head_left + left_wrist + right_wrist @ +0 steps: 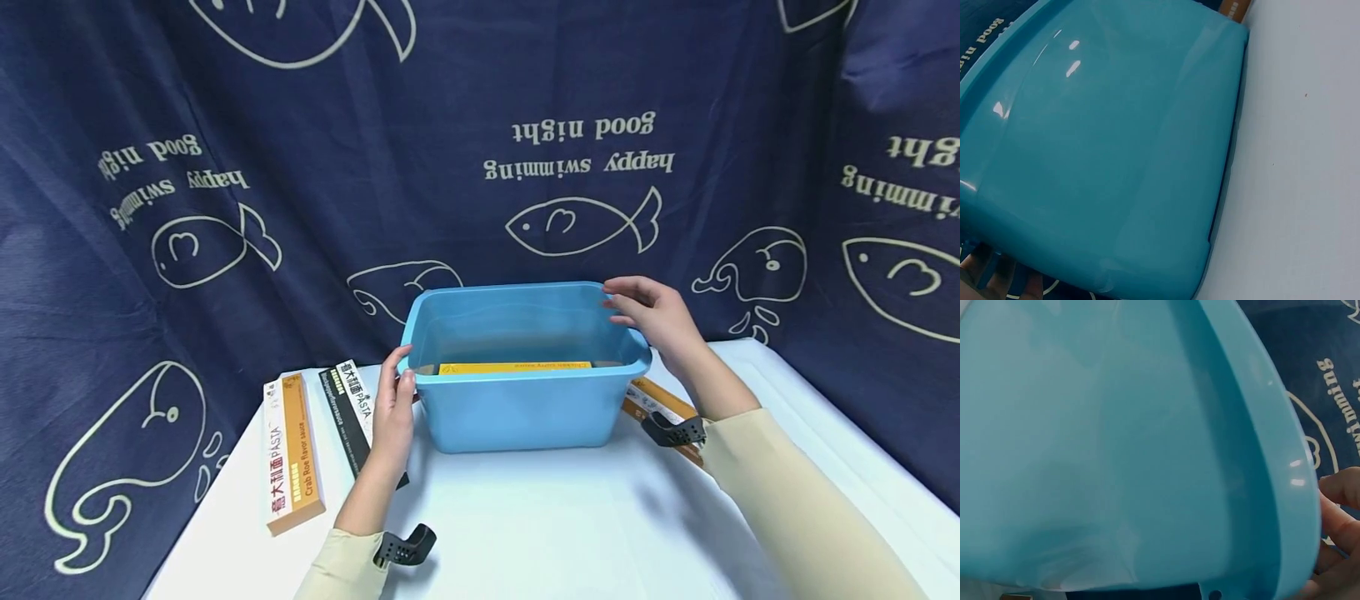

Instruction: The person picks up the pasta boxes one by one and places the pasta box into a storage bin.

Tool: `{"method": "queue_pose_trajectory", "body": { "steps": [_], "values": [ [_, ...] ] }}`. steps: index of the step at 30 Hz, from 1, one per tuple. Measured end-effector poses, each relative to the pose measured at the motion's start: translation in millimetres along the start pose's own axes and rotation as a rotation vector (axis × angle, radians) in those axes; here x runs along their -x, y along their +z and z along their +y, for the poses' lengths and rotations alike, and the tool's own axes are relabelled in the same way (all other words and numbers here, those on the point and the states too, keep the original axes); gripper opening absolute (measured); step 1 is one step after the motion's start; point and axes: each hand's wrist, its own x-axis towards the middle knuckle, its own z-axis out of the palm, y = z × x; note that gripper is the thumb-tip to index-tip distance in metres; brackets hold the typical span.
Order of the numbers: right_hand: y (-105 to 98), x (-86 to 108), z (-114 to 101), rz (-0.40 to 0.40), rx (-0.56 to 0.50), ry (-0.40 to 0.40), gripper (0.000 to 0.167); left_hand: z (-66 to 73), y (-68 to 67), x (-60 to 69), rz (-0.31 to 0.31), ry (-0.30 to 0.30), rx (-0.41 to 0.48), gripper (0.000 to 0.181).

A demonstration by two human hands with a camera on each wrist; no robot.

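Note:
A blue plastic bin point(525, 415) stands on the white table, with a yellow box point(517, 367) lying inside it. My left hand point(393, 408) is against the bin's left front corner, fingers nearly straight along the rim and outer side. At the right rim, my right hand point(652, 317) has its loosely bent fingers over the edge. The left wrist view shows the bin's wall point(1116, 125) and my left hand's fingers point(1000, 269) beside it. In the right wrist view, fingers point(1341, 522) touch or nearly touch the rim point(1294, 506); contact is unclear.
Left of the bin lie an orange-and-white pasta box point(294, 454) and a black-and-white one point(348, 417). Another orange-and-white box point(660, 398) lies to its right, partly hidden by the bin and my right wrist. A dark blue patterned cloth point(465, 167) hangs behind the table.

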Motion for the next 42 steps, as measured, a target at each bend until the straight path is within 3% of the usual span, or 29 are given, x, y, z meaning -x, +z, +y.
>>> {"method": "queue_pose_trajectory", "body": {
  "steps": [11, 21, 27, 33, 37, 42],
  "values": [
    [-14.4, 26.9, 6.9, 0.078, -0.012, -0.09, 0.04, -1.2, 0.4, -0.3, 0.001, -0.001, -0.01, 0.041],
    [-29.9, 48.1, 26.8, 0.129, -0.027, -0.109, 0.041, -1.2, 0.7, -0.6, 0.011, 0.008, -0.015, 0.041],
    [-37.4, 59.4, 39.5, 0.138, -0.025, -0.11, 0.041, -1.9, 1.2, -0.5, 0.015, 0.006, -0.015, 0.04],
    [-46.7, 69.8, 52.5, 0.133, -0.106, -0.085, 0.039, -1.8, 0.5, -0.1, 0.013, 0.006, -0.016, 0.041],
    [-52.9, 76.2, 59.4, 0.142, -0.077, -0.069, 0.04, -2.5, 0.2, -0.2, 0.015, 0.006, -0.022, 0.04],
    [-60.0, 85.1, 71.9, 0.134, -0.102, -0.117, 0.039, -2.4, 0.5, -0.3, 0.009, 0.003, -0.023, 0.041]
  ]
}}
